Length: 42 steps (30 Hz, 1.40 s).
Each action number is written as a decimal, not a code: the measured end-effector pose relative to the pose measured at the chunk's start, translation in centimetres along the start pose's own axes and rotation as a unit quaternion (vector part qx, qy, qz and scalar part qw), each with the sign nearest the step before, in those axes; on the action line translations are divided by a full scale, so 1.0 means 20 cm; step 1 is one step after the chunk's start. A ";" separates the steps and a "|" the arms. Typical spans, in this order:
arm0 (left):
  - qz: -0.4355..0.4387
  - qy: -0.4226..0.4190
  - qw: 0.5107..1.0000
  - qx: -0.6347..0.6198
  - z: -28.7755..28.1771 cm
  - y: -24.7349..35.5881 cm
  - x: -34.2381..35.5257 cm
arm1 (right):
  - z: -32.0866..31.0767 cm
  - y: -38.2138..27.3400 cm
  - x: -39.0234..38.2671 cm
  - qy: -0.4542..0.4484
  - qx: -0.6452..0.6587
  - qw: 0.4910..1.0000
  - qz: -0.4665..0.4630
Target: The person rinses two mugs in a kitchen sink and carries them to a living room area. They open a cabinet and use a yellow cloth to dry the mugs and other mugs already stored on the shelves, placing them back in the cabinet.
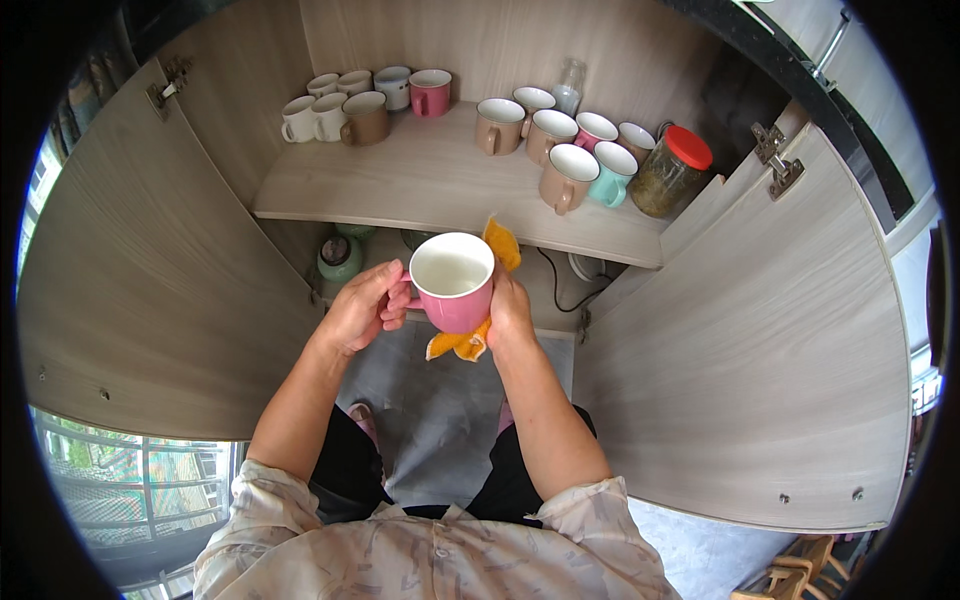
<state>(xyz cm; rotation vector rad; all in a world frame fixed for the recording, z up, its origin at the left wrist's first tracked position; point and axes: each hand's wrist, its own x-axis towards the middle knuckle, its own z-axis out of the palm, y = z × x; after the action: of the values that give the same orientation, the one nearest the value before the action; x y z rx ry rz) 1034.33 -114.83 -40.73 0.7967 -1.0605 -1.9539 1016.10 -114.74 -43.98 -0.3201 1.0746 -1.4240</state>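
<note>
A pink mug (452,283) with a white inside is held upright in front of an open cupboard. My left hand (365,305) grips it by the handle on its left side. On the mug's right side, my right hand (510,310) presses an orange cloth (465,343) against its wall. The cloth sticks out above the hand and hangs below the mug.
The cupboard shelf (420,185) carries several mugs: white, brown and pink ones (365,100) at the back left, beige, pink and teal ones (570,150) at the right. A glass jar with a red lid (672,170) stands at the shelf's right end. Both cupboard doors (150,280) stand open.
</note>
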 end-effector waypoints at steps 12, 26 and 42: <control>0.024 0.049 0.992 -0.111 0.01 0.16 0.20 | -0.08 0.09 0.04 0.011 0.064 0.997 0.038; 0.113 0.186 0.974 0.070 -0.28 0.29 1.05 | 0.00 0.13 -0.07 -0.076 0.017 0.994 0.080; 0.116 0.211 0.968 0.069 -0.25 0.28 1.68 | -0.02 0.12 0.02 -0.101 0.034 0.989 0.098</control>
<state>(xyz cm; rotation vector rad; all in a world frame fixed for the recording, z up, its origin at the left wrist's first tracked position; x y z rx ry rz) 1022.75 -147.22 -43.63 1.0579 -0.9834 -1.4412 1017.19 -114.48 -46.12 -0.2951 0.8656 -1.2224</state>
